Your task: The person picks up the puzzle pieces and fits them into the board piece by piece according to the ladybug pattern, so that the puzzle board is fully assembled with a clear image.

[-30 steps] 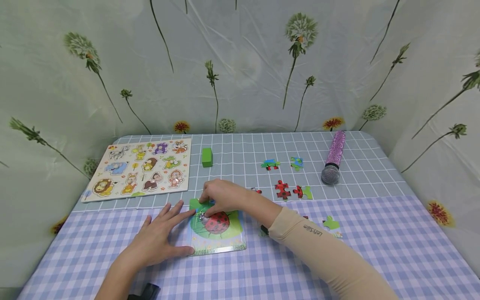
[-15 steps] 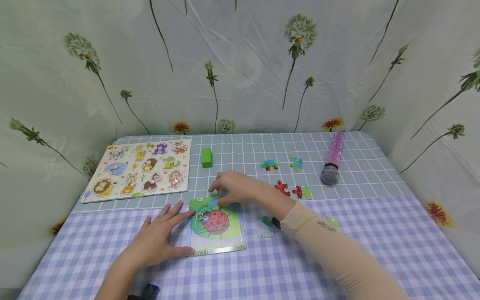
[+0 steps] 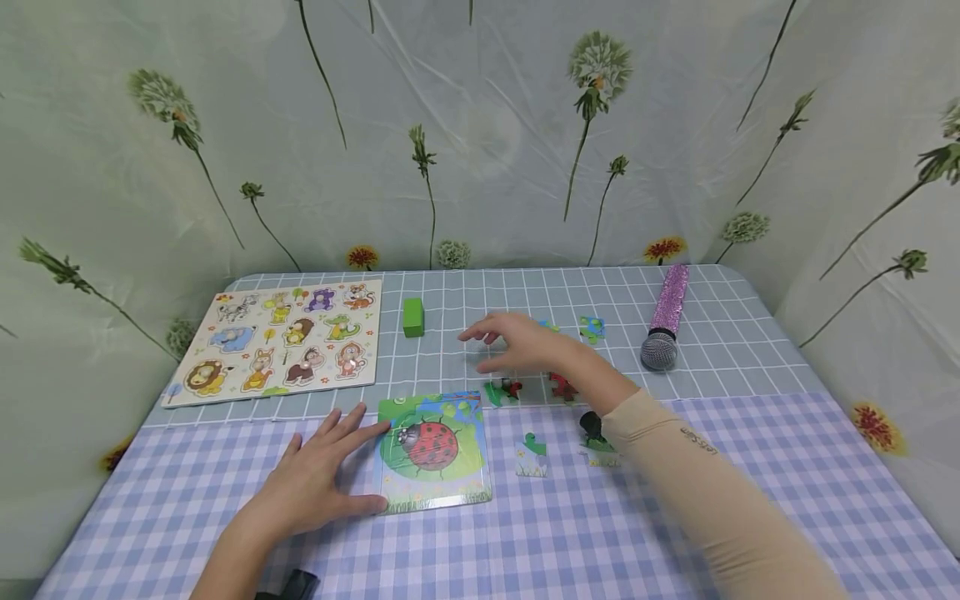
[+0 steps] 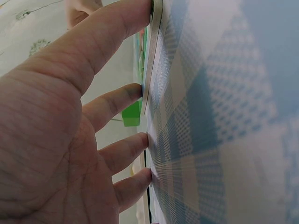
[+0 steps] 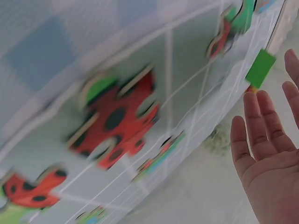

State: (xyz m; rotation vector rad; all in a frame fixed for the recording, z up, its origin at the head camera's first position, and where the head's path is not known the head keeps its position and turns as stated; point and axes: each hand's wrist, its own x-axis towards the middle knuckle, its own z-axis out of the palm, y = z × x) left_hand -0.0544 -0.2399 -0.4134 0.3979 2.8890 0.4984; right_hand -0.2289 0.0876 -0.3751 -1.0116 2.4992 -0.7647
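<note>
A square ladybug jigsaw board (image 3: 431, 493) lies flat on the checked cloth. My left hand (image 3: 318, 477) rests at its left side; the left wrist view shows the thumb and index fingertip (image 4: 135, 90) at the board's edge, the other fingertips down on the cloth. Beyond the board's upper right, my right hand (image 3: 513, 343) hovers with fingers extended and nothing held. Below it lies a green and red jigsaw piece (image 3: 492, 394). A red spotted jigsaw piece (image 5: 114, 119) shows large in the right wrist view, apart from the hand.
Loose jigsaw pieces lie right of the board, including a grass-edged piece (image 3: 531, 458) and a blue-green piece (image 3: 592, 328). An animal peg puzzle (image 3: 251, 333) sits back left, near a green block (image 3: 413, 317). A glittery microphone (image 3: 667, 321) lies back right.
My right hand has lifted off the top of the ladybug board and moved back and to the right, uncovering the picture. My left hand has stayed in place.
</note>
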